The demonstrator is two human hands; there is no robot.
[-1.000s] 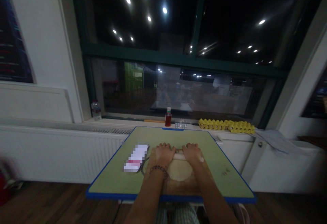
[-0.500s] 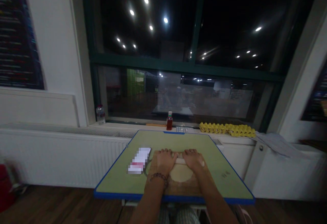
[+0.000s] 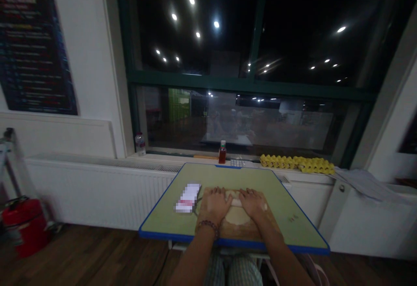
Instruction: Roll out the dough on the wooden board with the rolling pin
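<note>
A pale rolling pin (image 3: pixel 236 202) lies across a flat, light sheet of dough (image 3: pixel 239 216) on a wooden board (image 3: pixel 243 232). My left hand (image 3: pixel 219 202), with a beaded bracelet at the wrist, rests palm down over the pin's left part, fingers stretched forward. Over its right part lies my right hand (image 3: pixel 251 201), also flat with fingers extended and slightly apart. Both palms hide the ends of the pin in part. Dough shows on the near side of the pin and a little on its far side.
A phone (image 3: pixel 188 198) lies left of the board on the green, blue-edged table (image 3: pixel 169 221). Behind, the windowsill holds a bottle of red-brown liquid (image 3: pixel 222 152), a clear bottle (image 3: pixel 140 144) and yellow egg trays (image 3: pixel 296 163). A red bin-like container (image 3: pixel 29 227) stands at floor left.
My view has turned a little left, so everything sits further right in the picture. The rolling pin and both hands appear slightly nearer me on the dough, with more dough visible beyond the pin.
</note>
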